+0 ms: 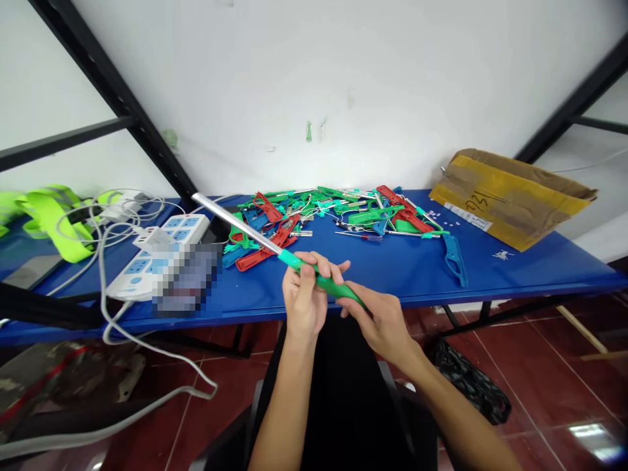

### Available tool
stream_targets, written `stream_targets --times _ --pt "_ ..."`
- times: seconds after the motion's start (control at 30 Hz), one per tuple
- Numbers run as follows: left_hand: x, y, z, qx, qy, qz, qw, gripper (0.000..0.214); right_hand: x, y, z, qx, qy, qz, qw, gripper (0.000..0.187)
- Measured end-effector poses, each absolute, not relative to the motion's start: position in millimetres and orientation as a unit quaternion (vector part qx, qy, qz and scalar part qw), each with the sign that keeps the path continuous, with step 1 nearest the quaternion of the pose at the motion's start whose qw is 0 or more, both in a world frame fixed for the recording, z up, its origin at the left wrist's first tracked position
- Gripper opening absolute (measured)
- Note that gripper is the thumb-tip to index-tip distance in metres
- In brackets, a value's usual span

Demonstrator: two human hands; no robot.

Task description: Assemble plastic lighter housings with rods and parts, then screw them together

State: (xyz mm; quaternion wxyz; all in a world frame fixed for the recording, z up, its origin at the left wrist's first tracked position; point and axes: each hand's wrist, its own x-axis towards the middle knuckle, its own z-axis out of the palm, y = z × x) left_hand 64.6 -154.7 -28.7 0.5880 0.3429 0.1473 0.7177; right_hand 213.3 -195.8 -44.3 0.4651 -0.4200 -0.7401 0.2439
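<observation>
Rod (273, 247), slim, a silver metal tube running into a teal collar and a green plastic handle; one piece, head view. Location: centre of the frame, slanting from the tube's far tip, left of centre, down to the handle, raised before the front edge of a blue-topped bench (417, 278).

Left hand (304, 294): grip pinching the green handle just below the teal collar, thumb against fingers. Right hand (380, 320): grip pinching the handle's lower end, lower centre-right.

Heap of red, green and blue plastic handles with metal rods and thin wires (267, 258): centre of the frame, against the white wall (373, 98). Blue plastic handle with a cut-out (451, 252): right of centre, at the heap's edge.

Brown cardboard box with yellow tape and black handwriting (530, 206): right of the frame, tilted. White power strip with blue sockets (200, 230): left of centre, beside a pixelated dark rectangular item (186, 281). Fluorescent yellow strap with grey bands (73, 243): left of the frame. Crumpled black plastic bag (468, 383): lower right, on red floor tiles (520, 373).
</observation>
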Motion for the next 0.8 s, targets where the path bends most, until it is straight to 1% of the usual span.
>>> stream_targets --times 0.07,0.17,0.2,0.23,0.27,0.33,0.4,0.43,0.47,0.53,0.6,0.67,0.7,0.8 --pt "71 -151 -26 0.325 0.151 0.710 0.607 0.037 206 -193 -50 -0.425 -0.701 0.330 0.469 0.043" --pt "84 -144 -23 0.323 0.154 0.664 0.656 0.038 198 -187 -55 -0.409 -0.599 0.509 0.463 0.068" --pt "89 -142 -22 0.331 0.154 0.639 0.677 0.040 197 -186 -54 -0.401 -0.577 0.546 0.456 0.074" --pt "93 -141 -21 0.341 0.155 0.614 0.695 0.044 199 -185 -53 -0.401 -0.575 0.558 0.444 0.077" --pt "97 -139 -20 0.350 0.157 0.594 0.707 0.048 205 -184 -50 -0.411 -0.594 0.542 0.430 0.077" --pt "100 -135 -18 0.356 0.172 0.586 0.707 0.054 228 -182 -41 -0.457 -0.670 0.441 0.386 0.070" --pt "95 -132 -19 0.344 0.201 0.604 0.690 0.057 270 -182 -32 -0.526 -0.711 0.309 0.350 0.053" --pt "90 -131 -21 0.336 0.219 0.610 0.684 0.059 298 -182 -29 -0.567 -0.698 0.263 0.349 0.049" --pt "84 -129 -24 0.328 0.238 0.609 0.681 0.061 328 -183 -28 -0.614 -0.667 0.202 0.371 0.045" --pt "73 -127 -32 0.319 0.271 0.595 0.687 0.068 390 -185 -31 -0.723 -0.560 0.029 0.404 0.029" --pt "65 -125 -40 0.300 0.287 0.597 0.686 0.070 447 -186 -40 -0.810 -0.442 -0.097 0.374 0.019" --pt "61 -123 -45 0.284 0.287 0.608 0.684 0.060 487 -185 -50 -0.855 -0.406 -0.094 0.307 0.023" --pt "61 -122 -47 0.279 0.285 0.612 0.683 0.053 500 -183 -53 -0.861 -0.409 -0.082 0.291 0.024" --pt "63 -120 -49 0.269 0.286 0.622 0.677 0.041 515 -172 -60 -0.868 -0.403 -0.057 0.285 0.027"
